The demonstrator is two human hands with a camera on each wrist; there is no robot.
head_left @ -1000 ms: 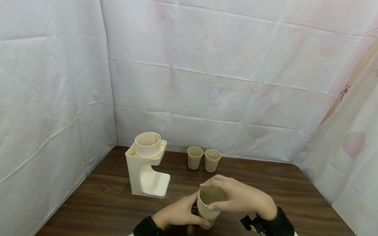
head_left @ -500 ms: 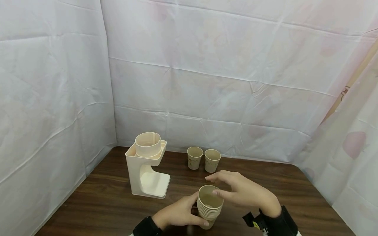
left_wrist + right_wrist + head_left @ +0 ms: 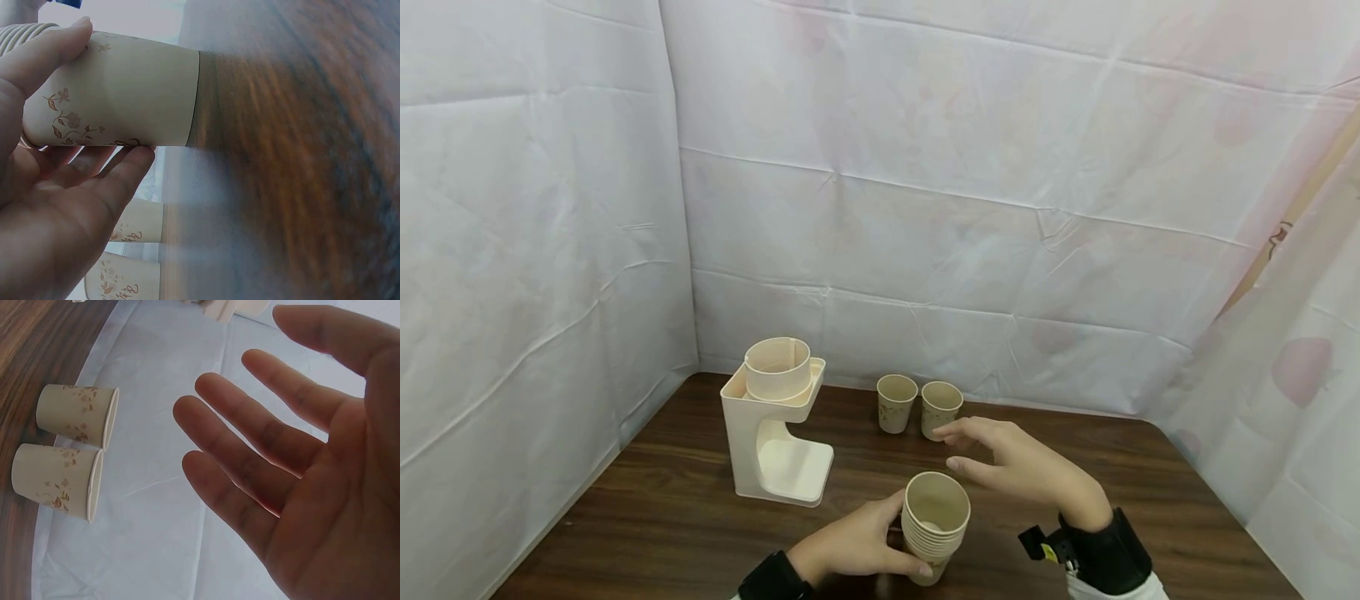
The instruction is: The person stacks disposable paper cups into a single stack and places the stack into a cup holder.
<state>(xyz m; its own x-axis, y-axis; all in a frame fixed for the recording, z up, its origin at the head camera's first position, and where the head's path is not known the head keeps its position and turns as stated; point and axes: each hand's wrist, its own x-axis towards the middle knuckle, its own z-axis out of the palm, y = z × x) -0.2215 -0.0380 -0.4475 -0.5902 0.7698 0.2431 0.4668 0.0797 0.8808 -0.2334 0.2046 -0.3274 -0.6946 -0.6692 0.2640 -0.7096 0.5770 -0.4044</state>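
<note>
A stack of nested beige paper cups (image 3: 936,521) stands upright on the table, mouths up. My left hand (image 3: 867,537) grips it low on its left side, thumb in front and fingers behind. In the left wrist view the lowest cup (image 3: 134,94) shows a brown flower print, its base right at the wood. My right hand (image 3: 1018,465) hovers above and right of the stack with fingers spread and nothing in them. Beyond its fingertips two single paper cups, a left one (image 3: 896,404) and a right one (image 3: 940,411), stand side by side, mouths up.
A cream C-shaped stand (image 3: 745,446) with a round open holder (image 3: 777,371) on top stands left of the cups. The dark wooden table (image 3: 647,533) meets a white cloth backdrop (image 3: 925,208) behind and at the left.
My right hand has let go of the stack's rim and moved up, away and slightly right, its fingers spreading. The left hand keeps its grip on the stack.
</note>
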